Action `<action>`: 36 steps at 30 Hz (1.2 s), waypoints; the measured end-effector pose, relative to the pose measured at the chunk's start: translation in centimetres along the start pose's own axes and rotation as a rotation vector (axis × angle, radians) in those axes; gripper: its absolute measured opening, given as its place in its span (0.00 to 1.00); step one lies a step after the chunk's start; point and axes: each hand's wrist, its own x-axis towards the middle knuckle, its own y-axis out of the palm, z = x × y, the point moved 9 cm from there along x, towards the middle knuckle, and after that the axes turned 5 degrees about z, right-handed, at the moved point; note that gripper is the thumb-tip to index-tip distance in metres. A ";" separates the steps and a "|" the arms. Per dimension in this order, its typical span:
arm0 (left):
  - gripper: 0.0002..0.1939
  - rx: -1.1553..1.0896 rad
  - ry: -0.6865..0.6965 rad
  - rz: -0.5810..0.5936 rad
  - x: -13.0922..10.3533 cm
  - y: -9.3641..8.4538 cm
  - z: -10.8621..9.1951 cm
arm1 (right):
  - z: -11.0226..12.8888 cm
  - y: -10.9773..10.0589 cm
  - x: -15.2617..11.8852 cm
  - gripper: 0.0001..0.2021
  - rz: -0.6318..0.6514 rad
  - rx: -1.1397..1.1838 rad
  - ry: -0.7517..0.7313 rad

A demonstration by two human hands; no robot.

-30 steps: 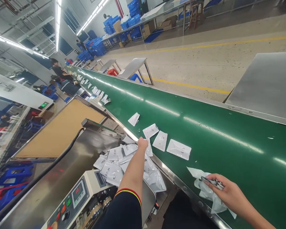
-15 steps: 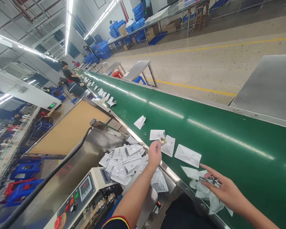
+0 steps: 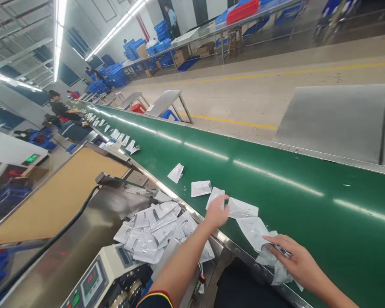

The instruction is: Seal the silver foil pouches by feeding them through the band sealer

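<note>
My left hand (image 3: 217, 212) is over the near side of the green conveyor belt, fingers apart and slightly blurred, with nothing visible in them. Just behind its fingers lies a white pouch (image 3: 215, 194), partly covered by the hand. Another white pouch (image 3: 243, 208) lies flat to its right. My right hand (image 3: 290, 259) is closed on a few small silver-and-dark sachets (image 3: 281, 250), pinched between thumb and fingers. Under its fingertips lies a white pouch (image 3: 254, 231), with several crumpled pale pouches (image 3: 276, 264) beneath the hand at the belt's edge.
A heap of filled white pouches (image 3: 158, 229) sits left of the belt, by a machine with a lit display (image 3: 91, 282). More pouches run up the green belt (image 3: 291, 209) towards a seated person (image 3: 62, 107). A metal table (image 3: 333, 119) stands beyond the belt.
My left hand no longer shows the small yellowish item it pinched, and its fingers have spread. The white pouch by my right fingertips now lies flatter and more exposed. The view has swung right.
</note>
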 end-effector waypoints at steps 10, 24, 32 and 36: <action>0.11 0.266 -0.135 -0.051 10.7 -10.2 6.3 | -2.5 -3.9 -9.0 0.28 -0.276 -0.099 0.140; 0.12 0.240 -0.129 0.152 7.2 3.9 3.9 | -3.6 -6.0 -15.2 0.30 -0.467 0.002 0.320; 0.06 0.443 0.219 0.753 7.0 16.1 -4.1 | -5.3 -7.7 -23.3 0.31 -0.616 0.015 0.392; 0.11 0.572 0.368 0.823 5.2 23.3 -8.3 | -5.8 -7.5 -27.7 0.30 -0.701 0.018 0.440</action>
